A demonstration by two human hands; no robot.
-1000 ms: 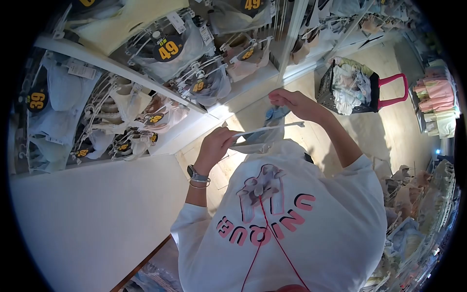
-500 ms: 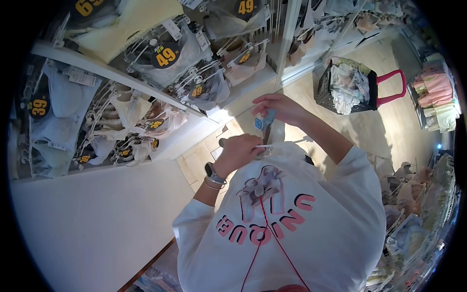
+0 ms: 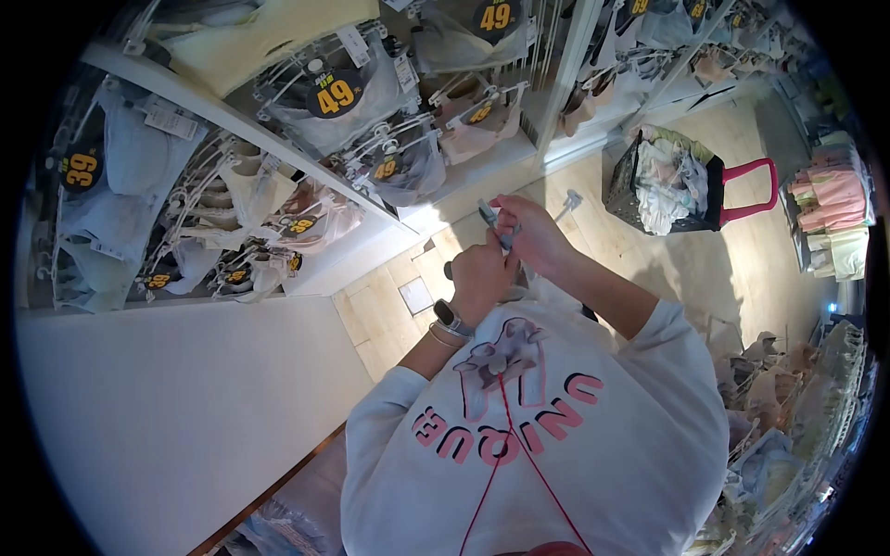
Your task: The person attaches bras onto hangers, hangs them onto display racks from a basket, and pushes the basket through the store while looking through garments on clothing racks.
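Note:
My left hand point(image 3: 480, 283), with a watch and bracelets at the wrist, is closed around a white hanger point(image 3: 570, 203), whose far end sticks out beyond my right wrist. Right against it, my right hand point(image 3: 535, 238) pinches a small blue-grey piece of fabric point(image 3: 505, 241) between thumb and fingers. A light tag-like edge point(image 3: 487, 213) shows at its fingertips. Pale, sheer cloth hangs below the hands in front of the white shirt point(image 3: 575, 417). My fingers and wrists hide most of the held item.
Racks of hanging bras point(image 3: 338, 102) with round price signs line the upper left, above a white panel point(image 3: 167, 417). A black basket point(image 3: 629, 185) with a pink handle point(image 3: 762, 195) holds clothes on the floor. Folded clothes point(image 3: 830, 204) and more hanging items point(image 3: 769, 389) are at right.
My left hand has moved right, up against my right hand. The hanger has swung from nearly level to slanting up to the right. My right hand has lowered slightly and its fingers have closed.

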